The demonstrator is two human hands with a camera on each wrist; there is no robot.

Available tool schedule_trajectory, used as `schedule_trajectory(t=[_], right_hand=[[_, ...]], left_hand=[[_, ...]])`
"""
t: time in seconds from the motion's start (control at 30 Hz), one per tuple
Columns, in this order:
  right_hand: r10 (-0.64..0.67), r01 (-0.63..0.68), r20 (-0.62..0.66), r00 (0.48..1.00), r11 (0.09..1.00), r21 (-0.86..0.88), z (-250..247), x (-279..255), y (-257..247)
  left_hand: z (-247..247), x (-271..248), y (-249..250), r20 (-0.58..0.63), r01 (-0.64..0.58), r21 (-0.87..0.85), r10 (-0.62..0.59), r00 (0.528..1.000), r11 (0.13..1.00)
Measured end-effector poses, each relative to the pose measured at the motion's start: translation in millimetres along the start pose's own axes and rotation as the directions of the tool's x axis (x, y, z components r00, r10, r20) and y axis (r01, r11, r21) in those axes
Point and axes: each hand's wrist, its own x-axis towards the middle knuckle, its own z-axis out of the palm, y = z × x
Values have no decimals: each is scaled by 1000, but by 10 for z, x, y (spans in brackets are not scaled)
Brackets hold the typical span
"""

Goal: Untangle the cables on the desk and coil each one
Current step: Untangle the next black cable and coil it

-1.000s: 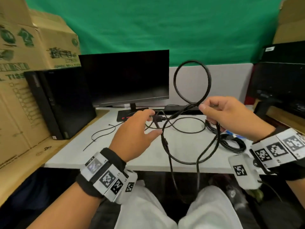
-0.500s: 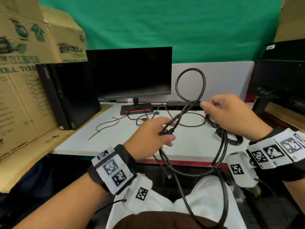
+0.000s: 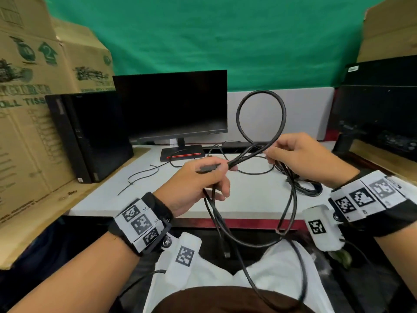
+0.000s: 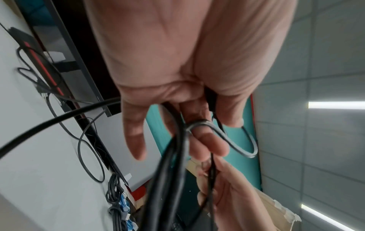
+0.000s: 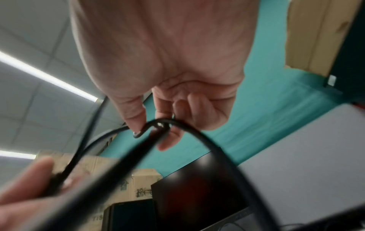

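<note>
Thick black cable (image 3: 261, 123), held in the air between my two hands above the near edge of the white desk (image 3: 158, 186). One loop stands upright above my hands; the strands cross just beside my right fingertips, and lower loops hang past the desk edge down over my lap. My left hand (image 3: 198, 184) is curled round several strands gathered together, thumb on top; the left wrist view shows the strands running between my bent fingers (image 4: 205, 140), one strand looped round a finger. My right hand (image 3: 300, 157) pinches the cable at the crossing between thumb and fingertips (image 5: 138, 118), the other fingers curled under. Both wrists are raised at the same height, palms turned toward each other, forearms coming in from the lower corners of the head view.

On the desk behind my hands lies a thin black cable (image 3: 144, 175), loose and winding, well apart from the one I hold. A bundle of dark cables (image 3: 309, 188) lies under my right wrist, near the desk's right side. A dark monitor (image 3: 171, 107) stands at the back on its stand (image 3: 182, 153), which bears a red strip. A black computer tower (image 3: 90, 136) stands upright to the left, beside cardboard boxes (image 3: 29, 105). Green cloth (image 3: 214, 37) hangs behind all
</note>
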Motion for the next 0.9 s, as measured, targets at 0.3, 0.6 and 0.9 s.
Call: schedule_trajectory(t=[0.3, 0.6, 0.9], right_hand=[[202, -139, -166, 965, 934, 329, -44, 70, 20], [214, -91, -210, 954, 874, 477, -69, 44, -54], [54, -31, -78, 995, 962, 271, 2, -56, -208]], left_hand=[[-127, 117, -154, -311, 56, 289, 39, 949, 956], [-272, 137, -155, -402, 265, 604, 0, 916, 752], [89, -6, 216, -219, 43, 941, 506, 834, 336]])
